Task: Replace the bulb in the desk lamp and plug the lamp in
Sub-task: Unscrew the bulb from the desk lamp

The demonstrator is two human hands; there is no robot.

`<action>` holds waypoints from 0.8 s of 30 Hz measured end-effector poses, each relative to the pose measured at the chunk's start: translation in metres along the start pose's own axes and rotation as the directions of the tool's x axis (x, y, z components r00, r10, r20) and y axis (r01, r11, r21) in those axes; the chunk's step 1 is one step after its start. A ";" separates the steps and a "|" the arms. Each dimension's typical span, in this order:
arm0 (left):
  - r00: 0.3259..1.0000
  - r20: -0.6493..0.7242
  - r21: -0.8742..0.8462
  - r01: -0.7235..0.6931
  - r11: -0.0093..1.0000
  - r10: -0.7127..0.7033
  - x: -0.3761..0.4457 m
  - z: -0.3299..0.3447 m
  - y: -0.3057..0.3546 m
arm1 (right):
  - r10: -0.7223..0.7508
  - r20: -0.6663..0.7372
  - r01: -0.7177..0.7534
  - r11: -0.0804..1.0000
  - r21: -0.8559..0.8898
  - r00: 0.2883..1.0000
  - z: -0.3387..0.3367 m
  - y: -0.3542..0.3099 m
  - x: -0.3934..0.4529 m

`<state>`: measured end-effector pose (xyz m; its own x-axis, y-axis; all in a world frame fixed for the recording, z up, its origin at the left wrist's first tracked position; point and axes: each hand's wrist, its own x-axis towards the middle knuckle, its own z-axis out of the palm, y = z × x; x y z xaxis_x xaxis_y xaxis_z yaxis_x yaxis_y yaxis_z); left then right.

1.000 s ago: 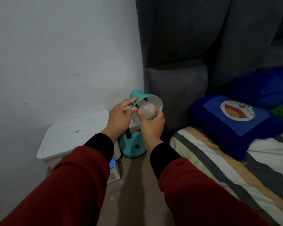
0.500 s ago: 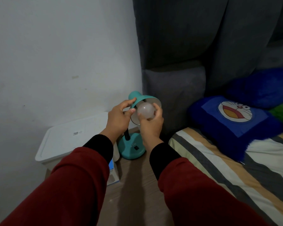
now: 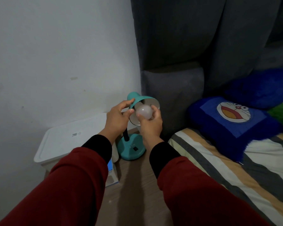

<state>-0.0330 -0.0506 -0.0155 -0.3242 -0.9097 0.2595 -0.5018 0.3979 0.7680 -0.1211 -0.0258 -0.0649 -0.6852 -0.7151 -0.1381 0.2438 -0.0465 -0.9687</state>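
Barely shifting since before: still gripping shade rim with left hand, still cupping bulb at shade mouth with right hand. Lamp standing on floor between white bin and bed.

White bin, cartoon pillow, striped bedding

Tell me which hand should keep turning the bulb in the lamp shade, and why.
The right hand. Its fingers already wrap the white bulb at the mouth of the teal lamp shade. The left hand is pinching the shade's rim, steadying it, so it is better kept as the brace.
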 end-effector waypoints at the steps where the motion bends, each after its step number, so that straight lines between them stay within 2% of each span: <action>1: 1.000 0.003 0.001 0.003 1.000 -0.003 0.000 0.000 0.000 | -0.022 0.012 0.022 1.000 -0.009 1.000 -0.001 0.000 0.001; 3: 1.000 0.004 -0.003 0.007 1.000 -0.007 0.000 0.000 0.002 | -0.030 0.030 0.030 0.999 0.019 0.999 0.000 -0.002 -0.002; 7: 1.000 -0.003 0.002 0.008 1.000 -0.008 0.000 0.001 0.002 | 0.054 -0.013 -0.053 0.994 0.095 0.998 0.005 -0.004 -0.007; 10: 1.000 -0.017 -0.010 0.026 1.000 -0.026 0.000 -0.001 0.004 | -0.014 0.021 0.012 0.998 0.064 1.000 0.001 -0.005 -0.005; 13: 1.000 -0.002 -0.005 0.022 1.000 -0.022 0.000 0.000 0.006 | 0.067 0.037 -0.071 0.988 0.138 0.997 -0.001 -0.002 -0.004; 15: 1.000 -0.006 -0.009 0.021 1.000 -0.021 -0.001 0.001 0.006 | 0.085 0.030 -0.087 0.991 0.105 0.996 -0.001 -0.002 -0.004; 17: 1.000 -0.014 -0.008 0.021 1.000 -0.021 -0.001 0.001 0.005 | 0.031 0.041 -0.034 0.998 0.061 0.999 -0.002 -0.002 -0.003; 19: 1.000 -0.006 -0.002 0.017 1.000 -0.017 -0.001 0.001 0.005 | 0.014 0.062 -0.020 0.995 0.096 0.998 -0.003 -0.001 -0.002; 21: 1.000 -0.004 0.004 0.015 1.000 -0.015 0.000 0.000 0.005 | 0.059 0.063 -0.067 0.988 0.138 0.996 -0.002 -0.001 -0.003; 24: 0.999 -0.016 -0.001 0.029 1.000 -0.029 -0.001 0.001 0.006 | 0.046 0.027 -0.047 0.997 0.063 0.999 -0.001 0.003 0.001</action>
<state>-0.0364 -0.0474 -0.0117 -0.2968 -0.9225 0.2466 -0.5102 0.3715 0.7757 -0.1219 -0.0258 -0.0678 -0.6548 -0.7349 -0.1767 0.3186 -0.0563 -0.9462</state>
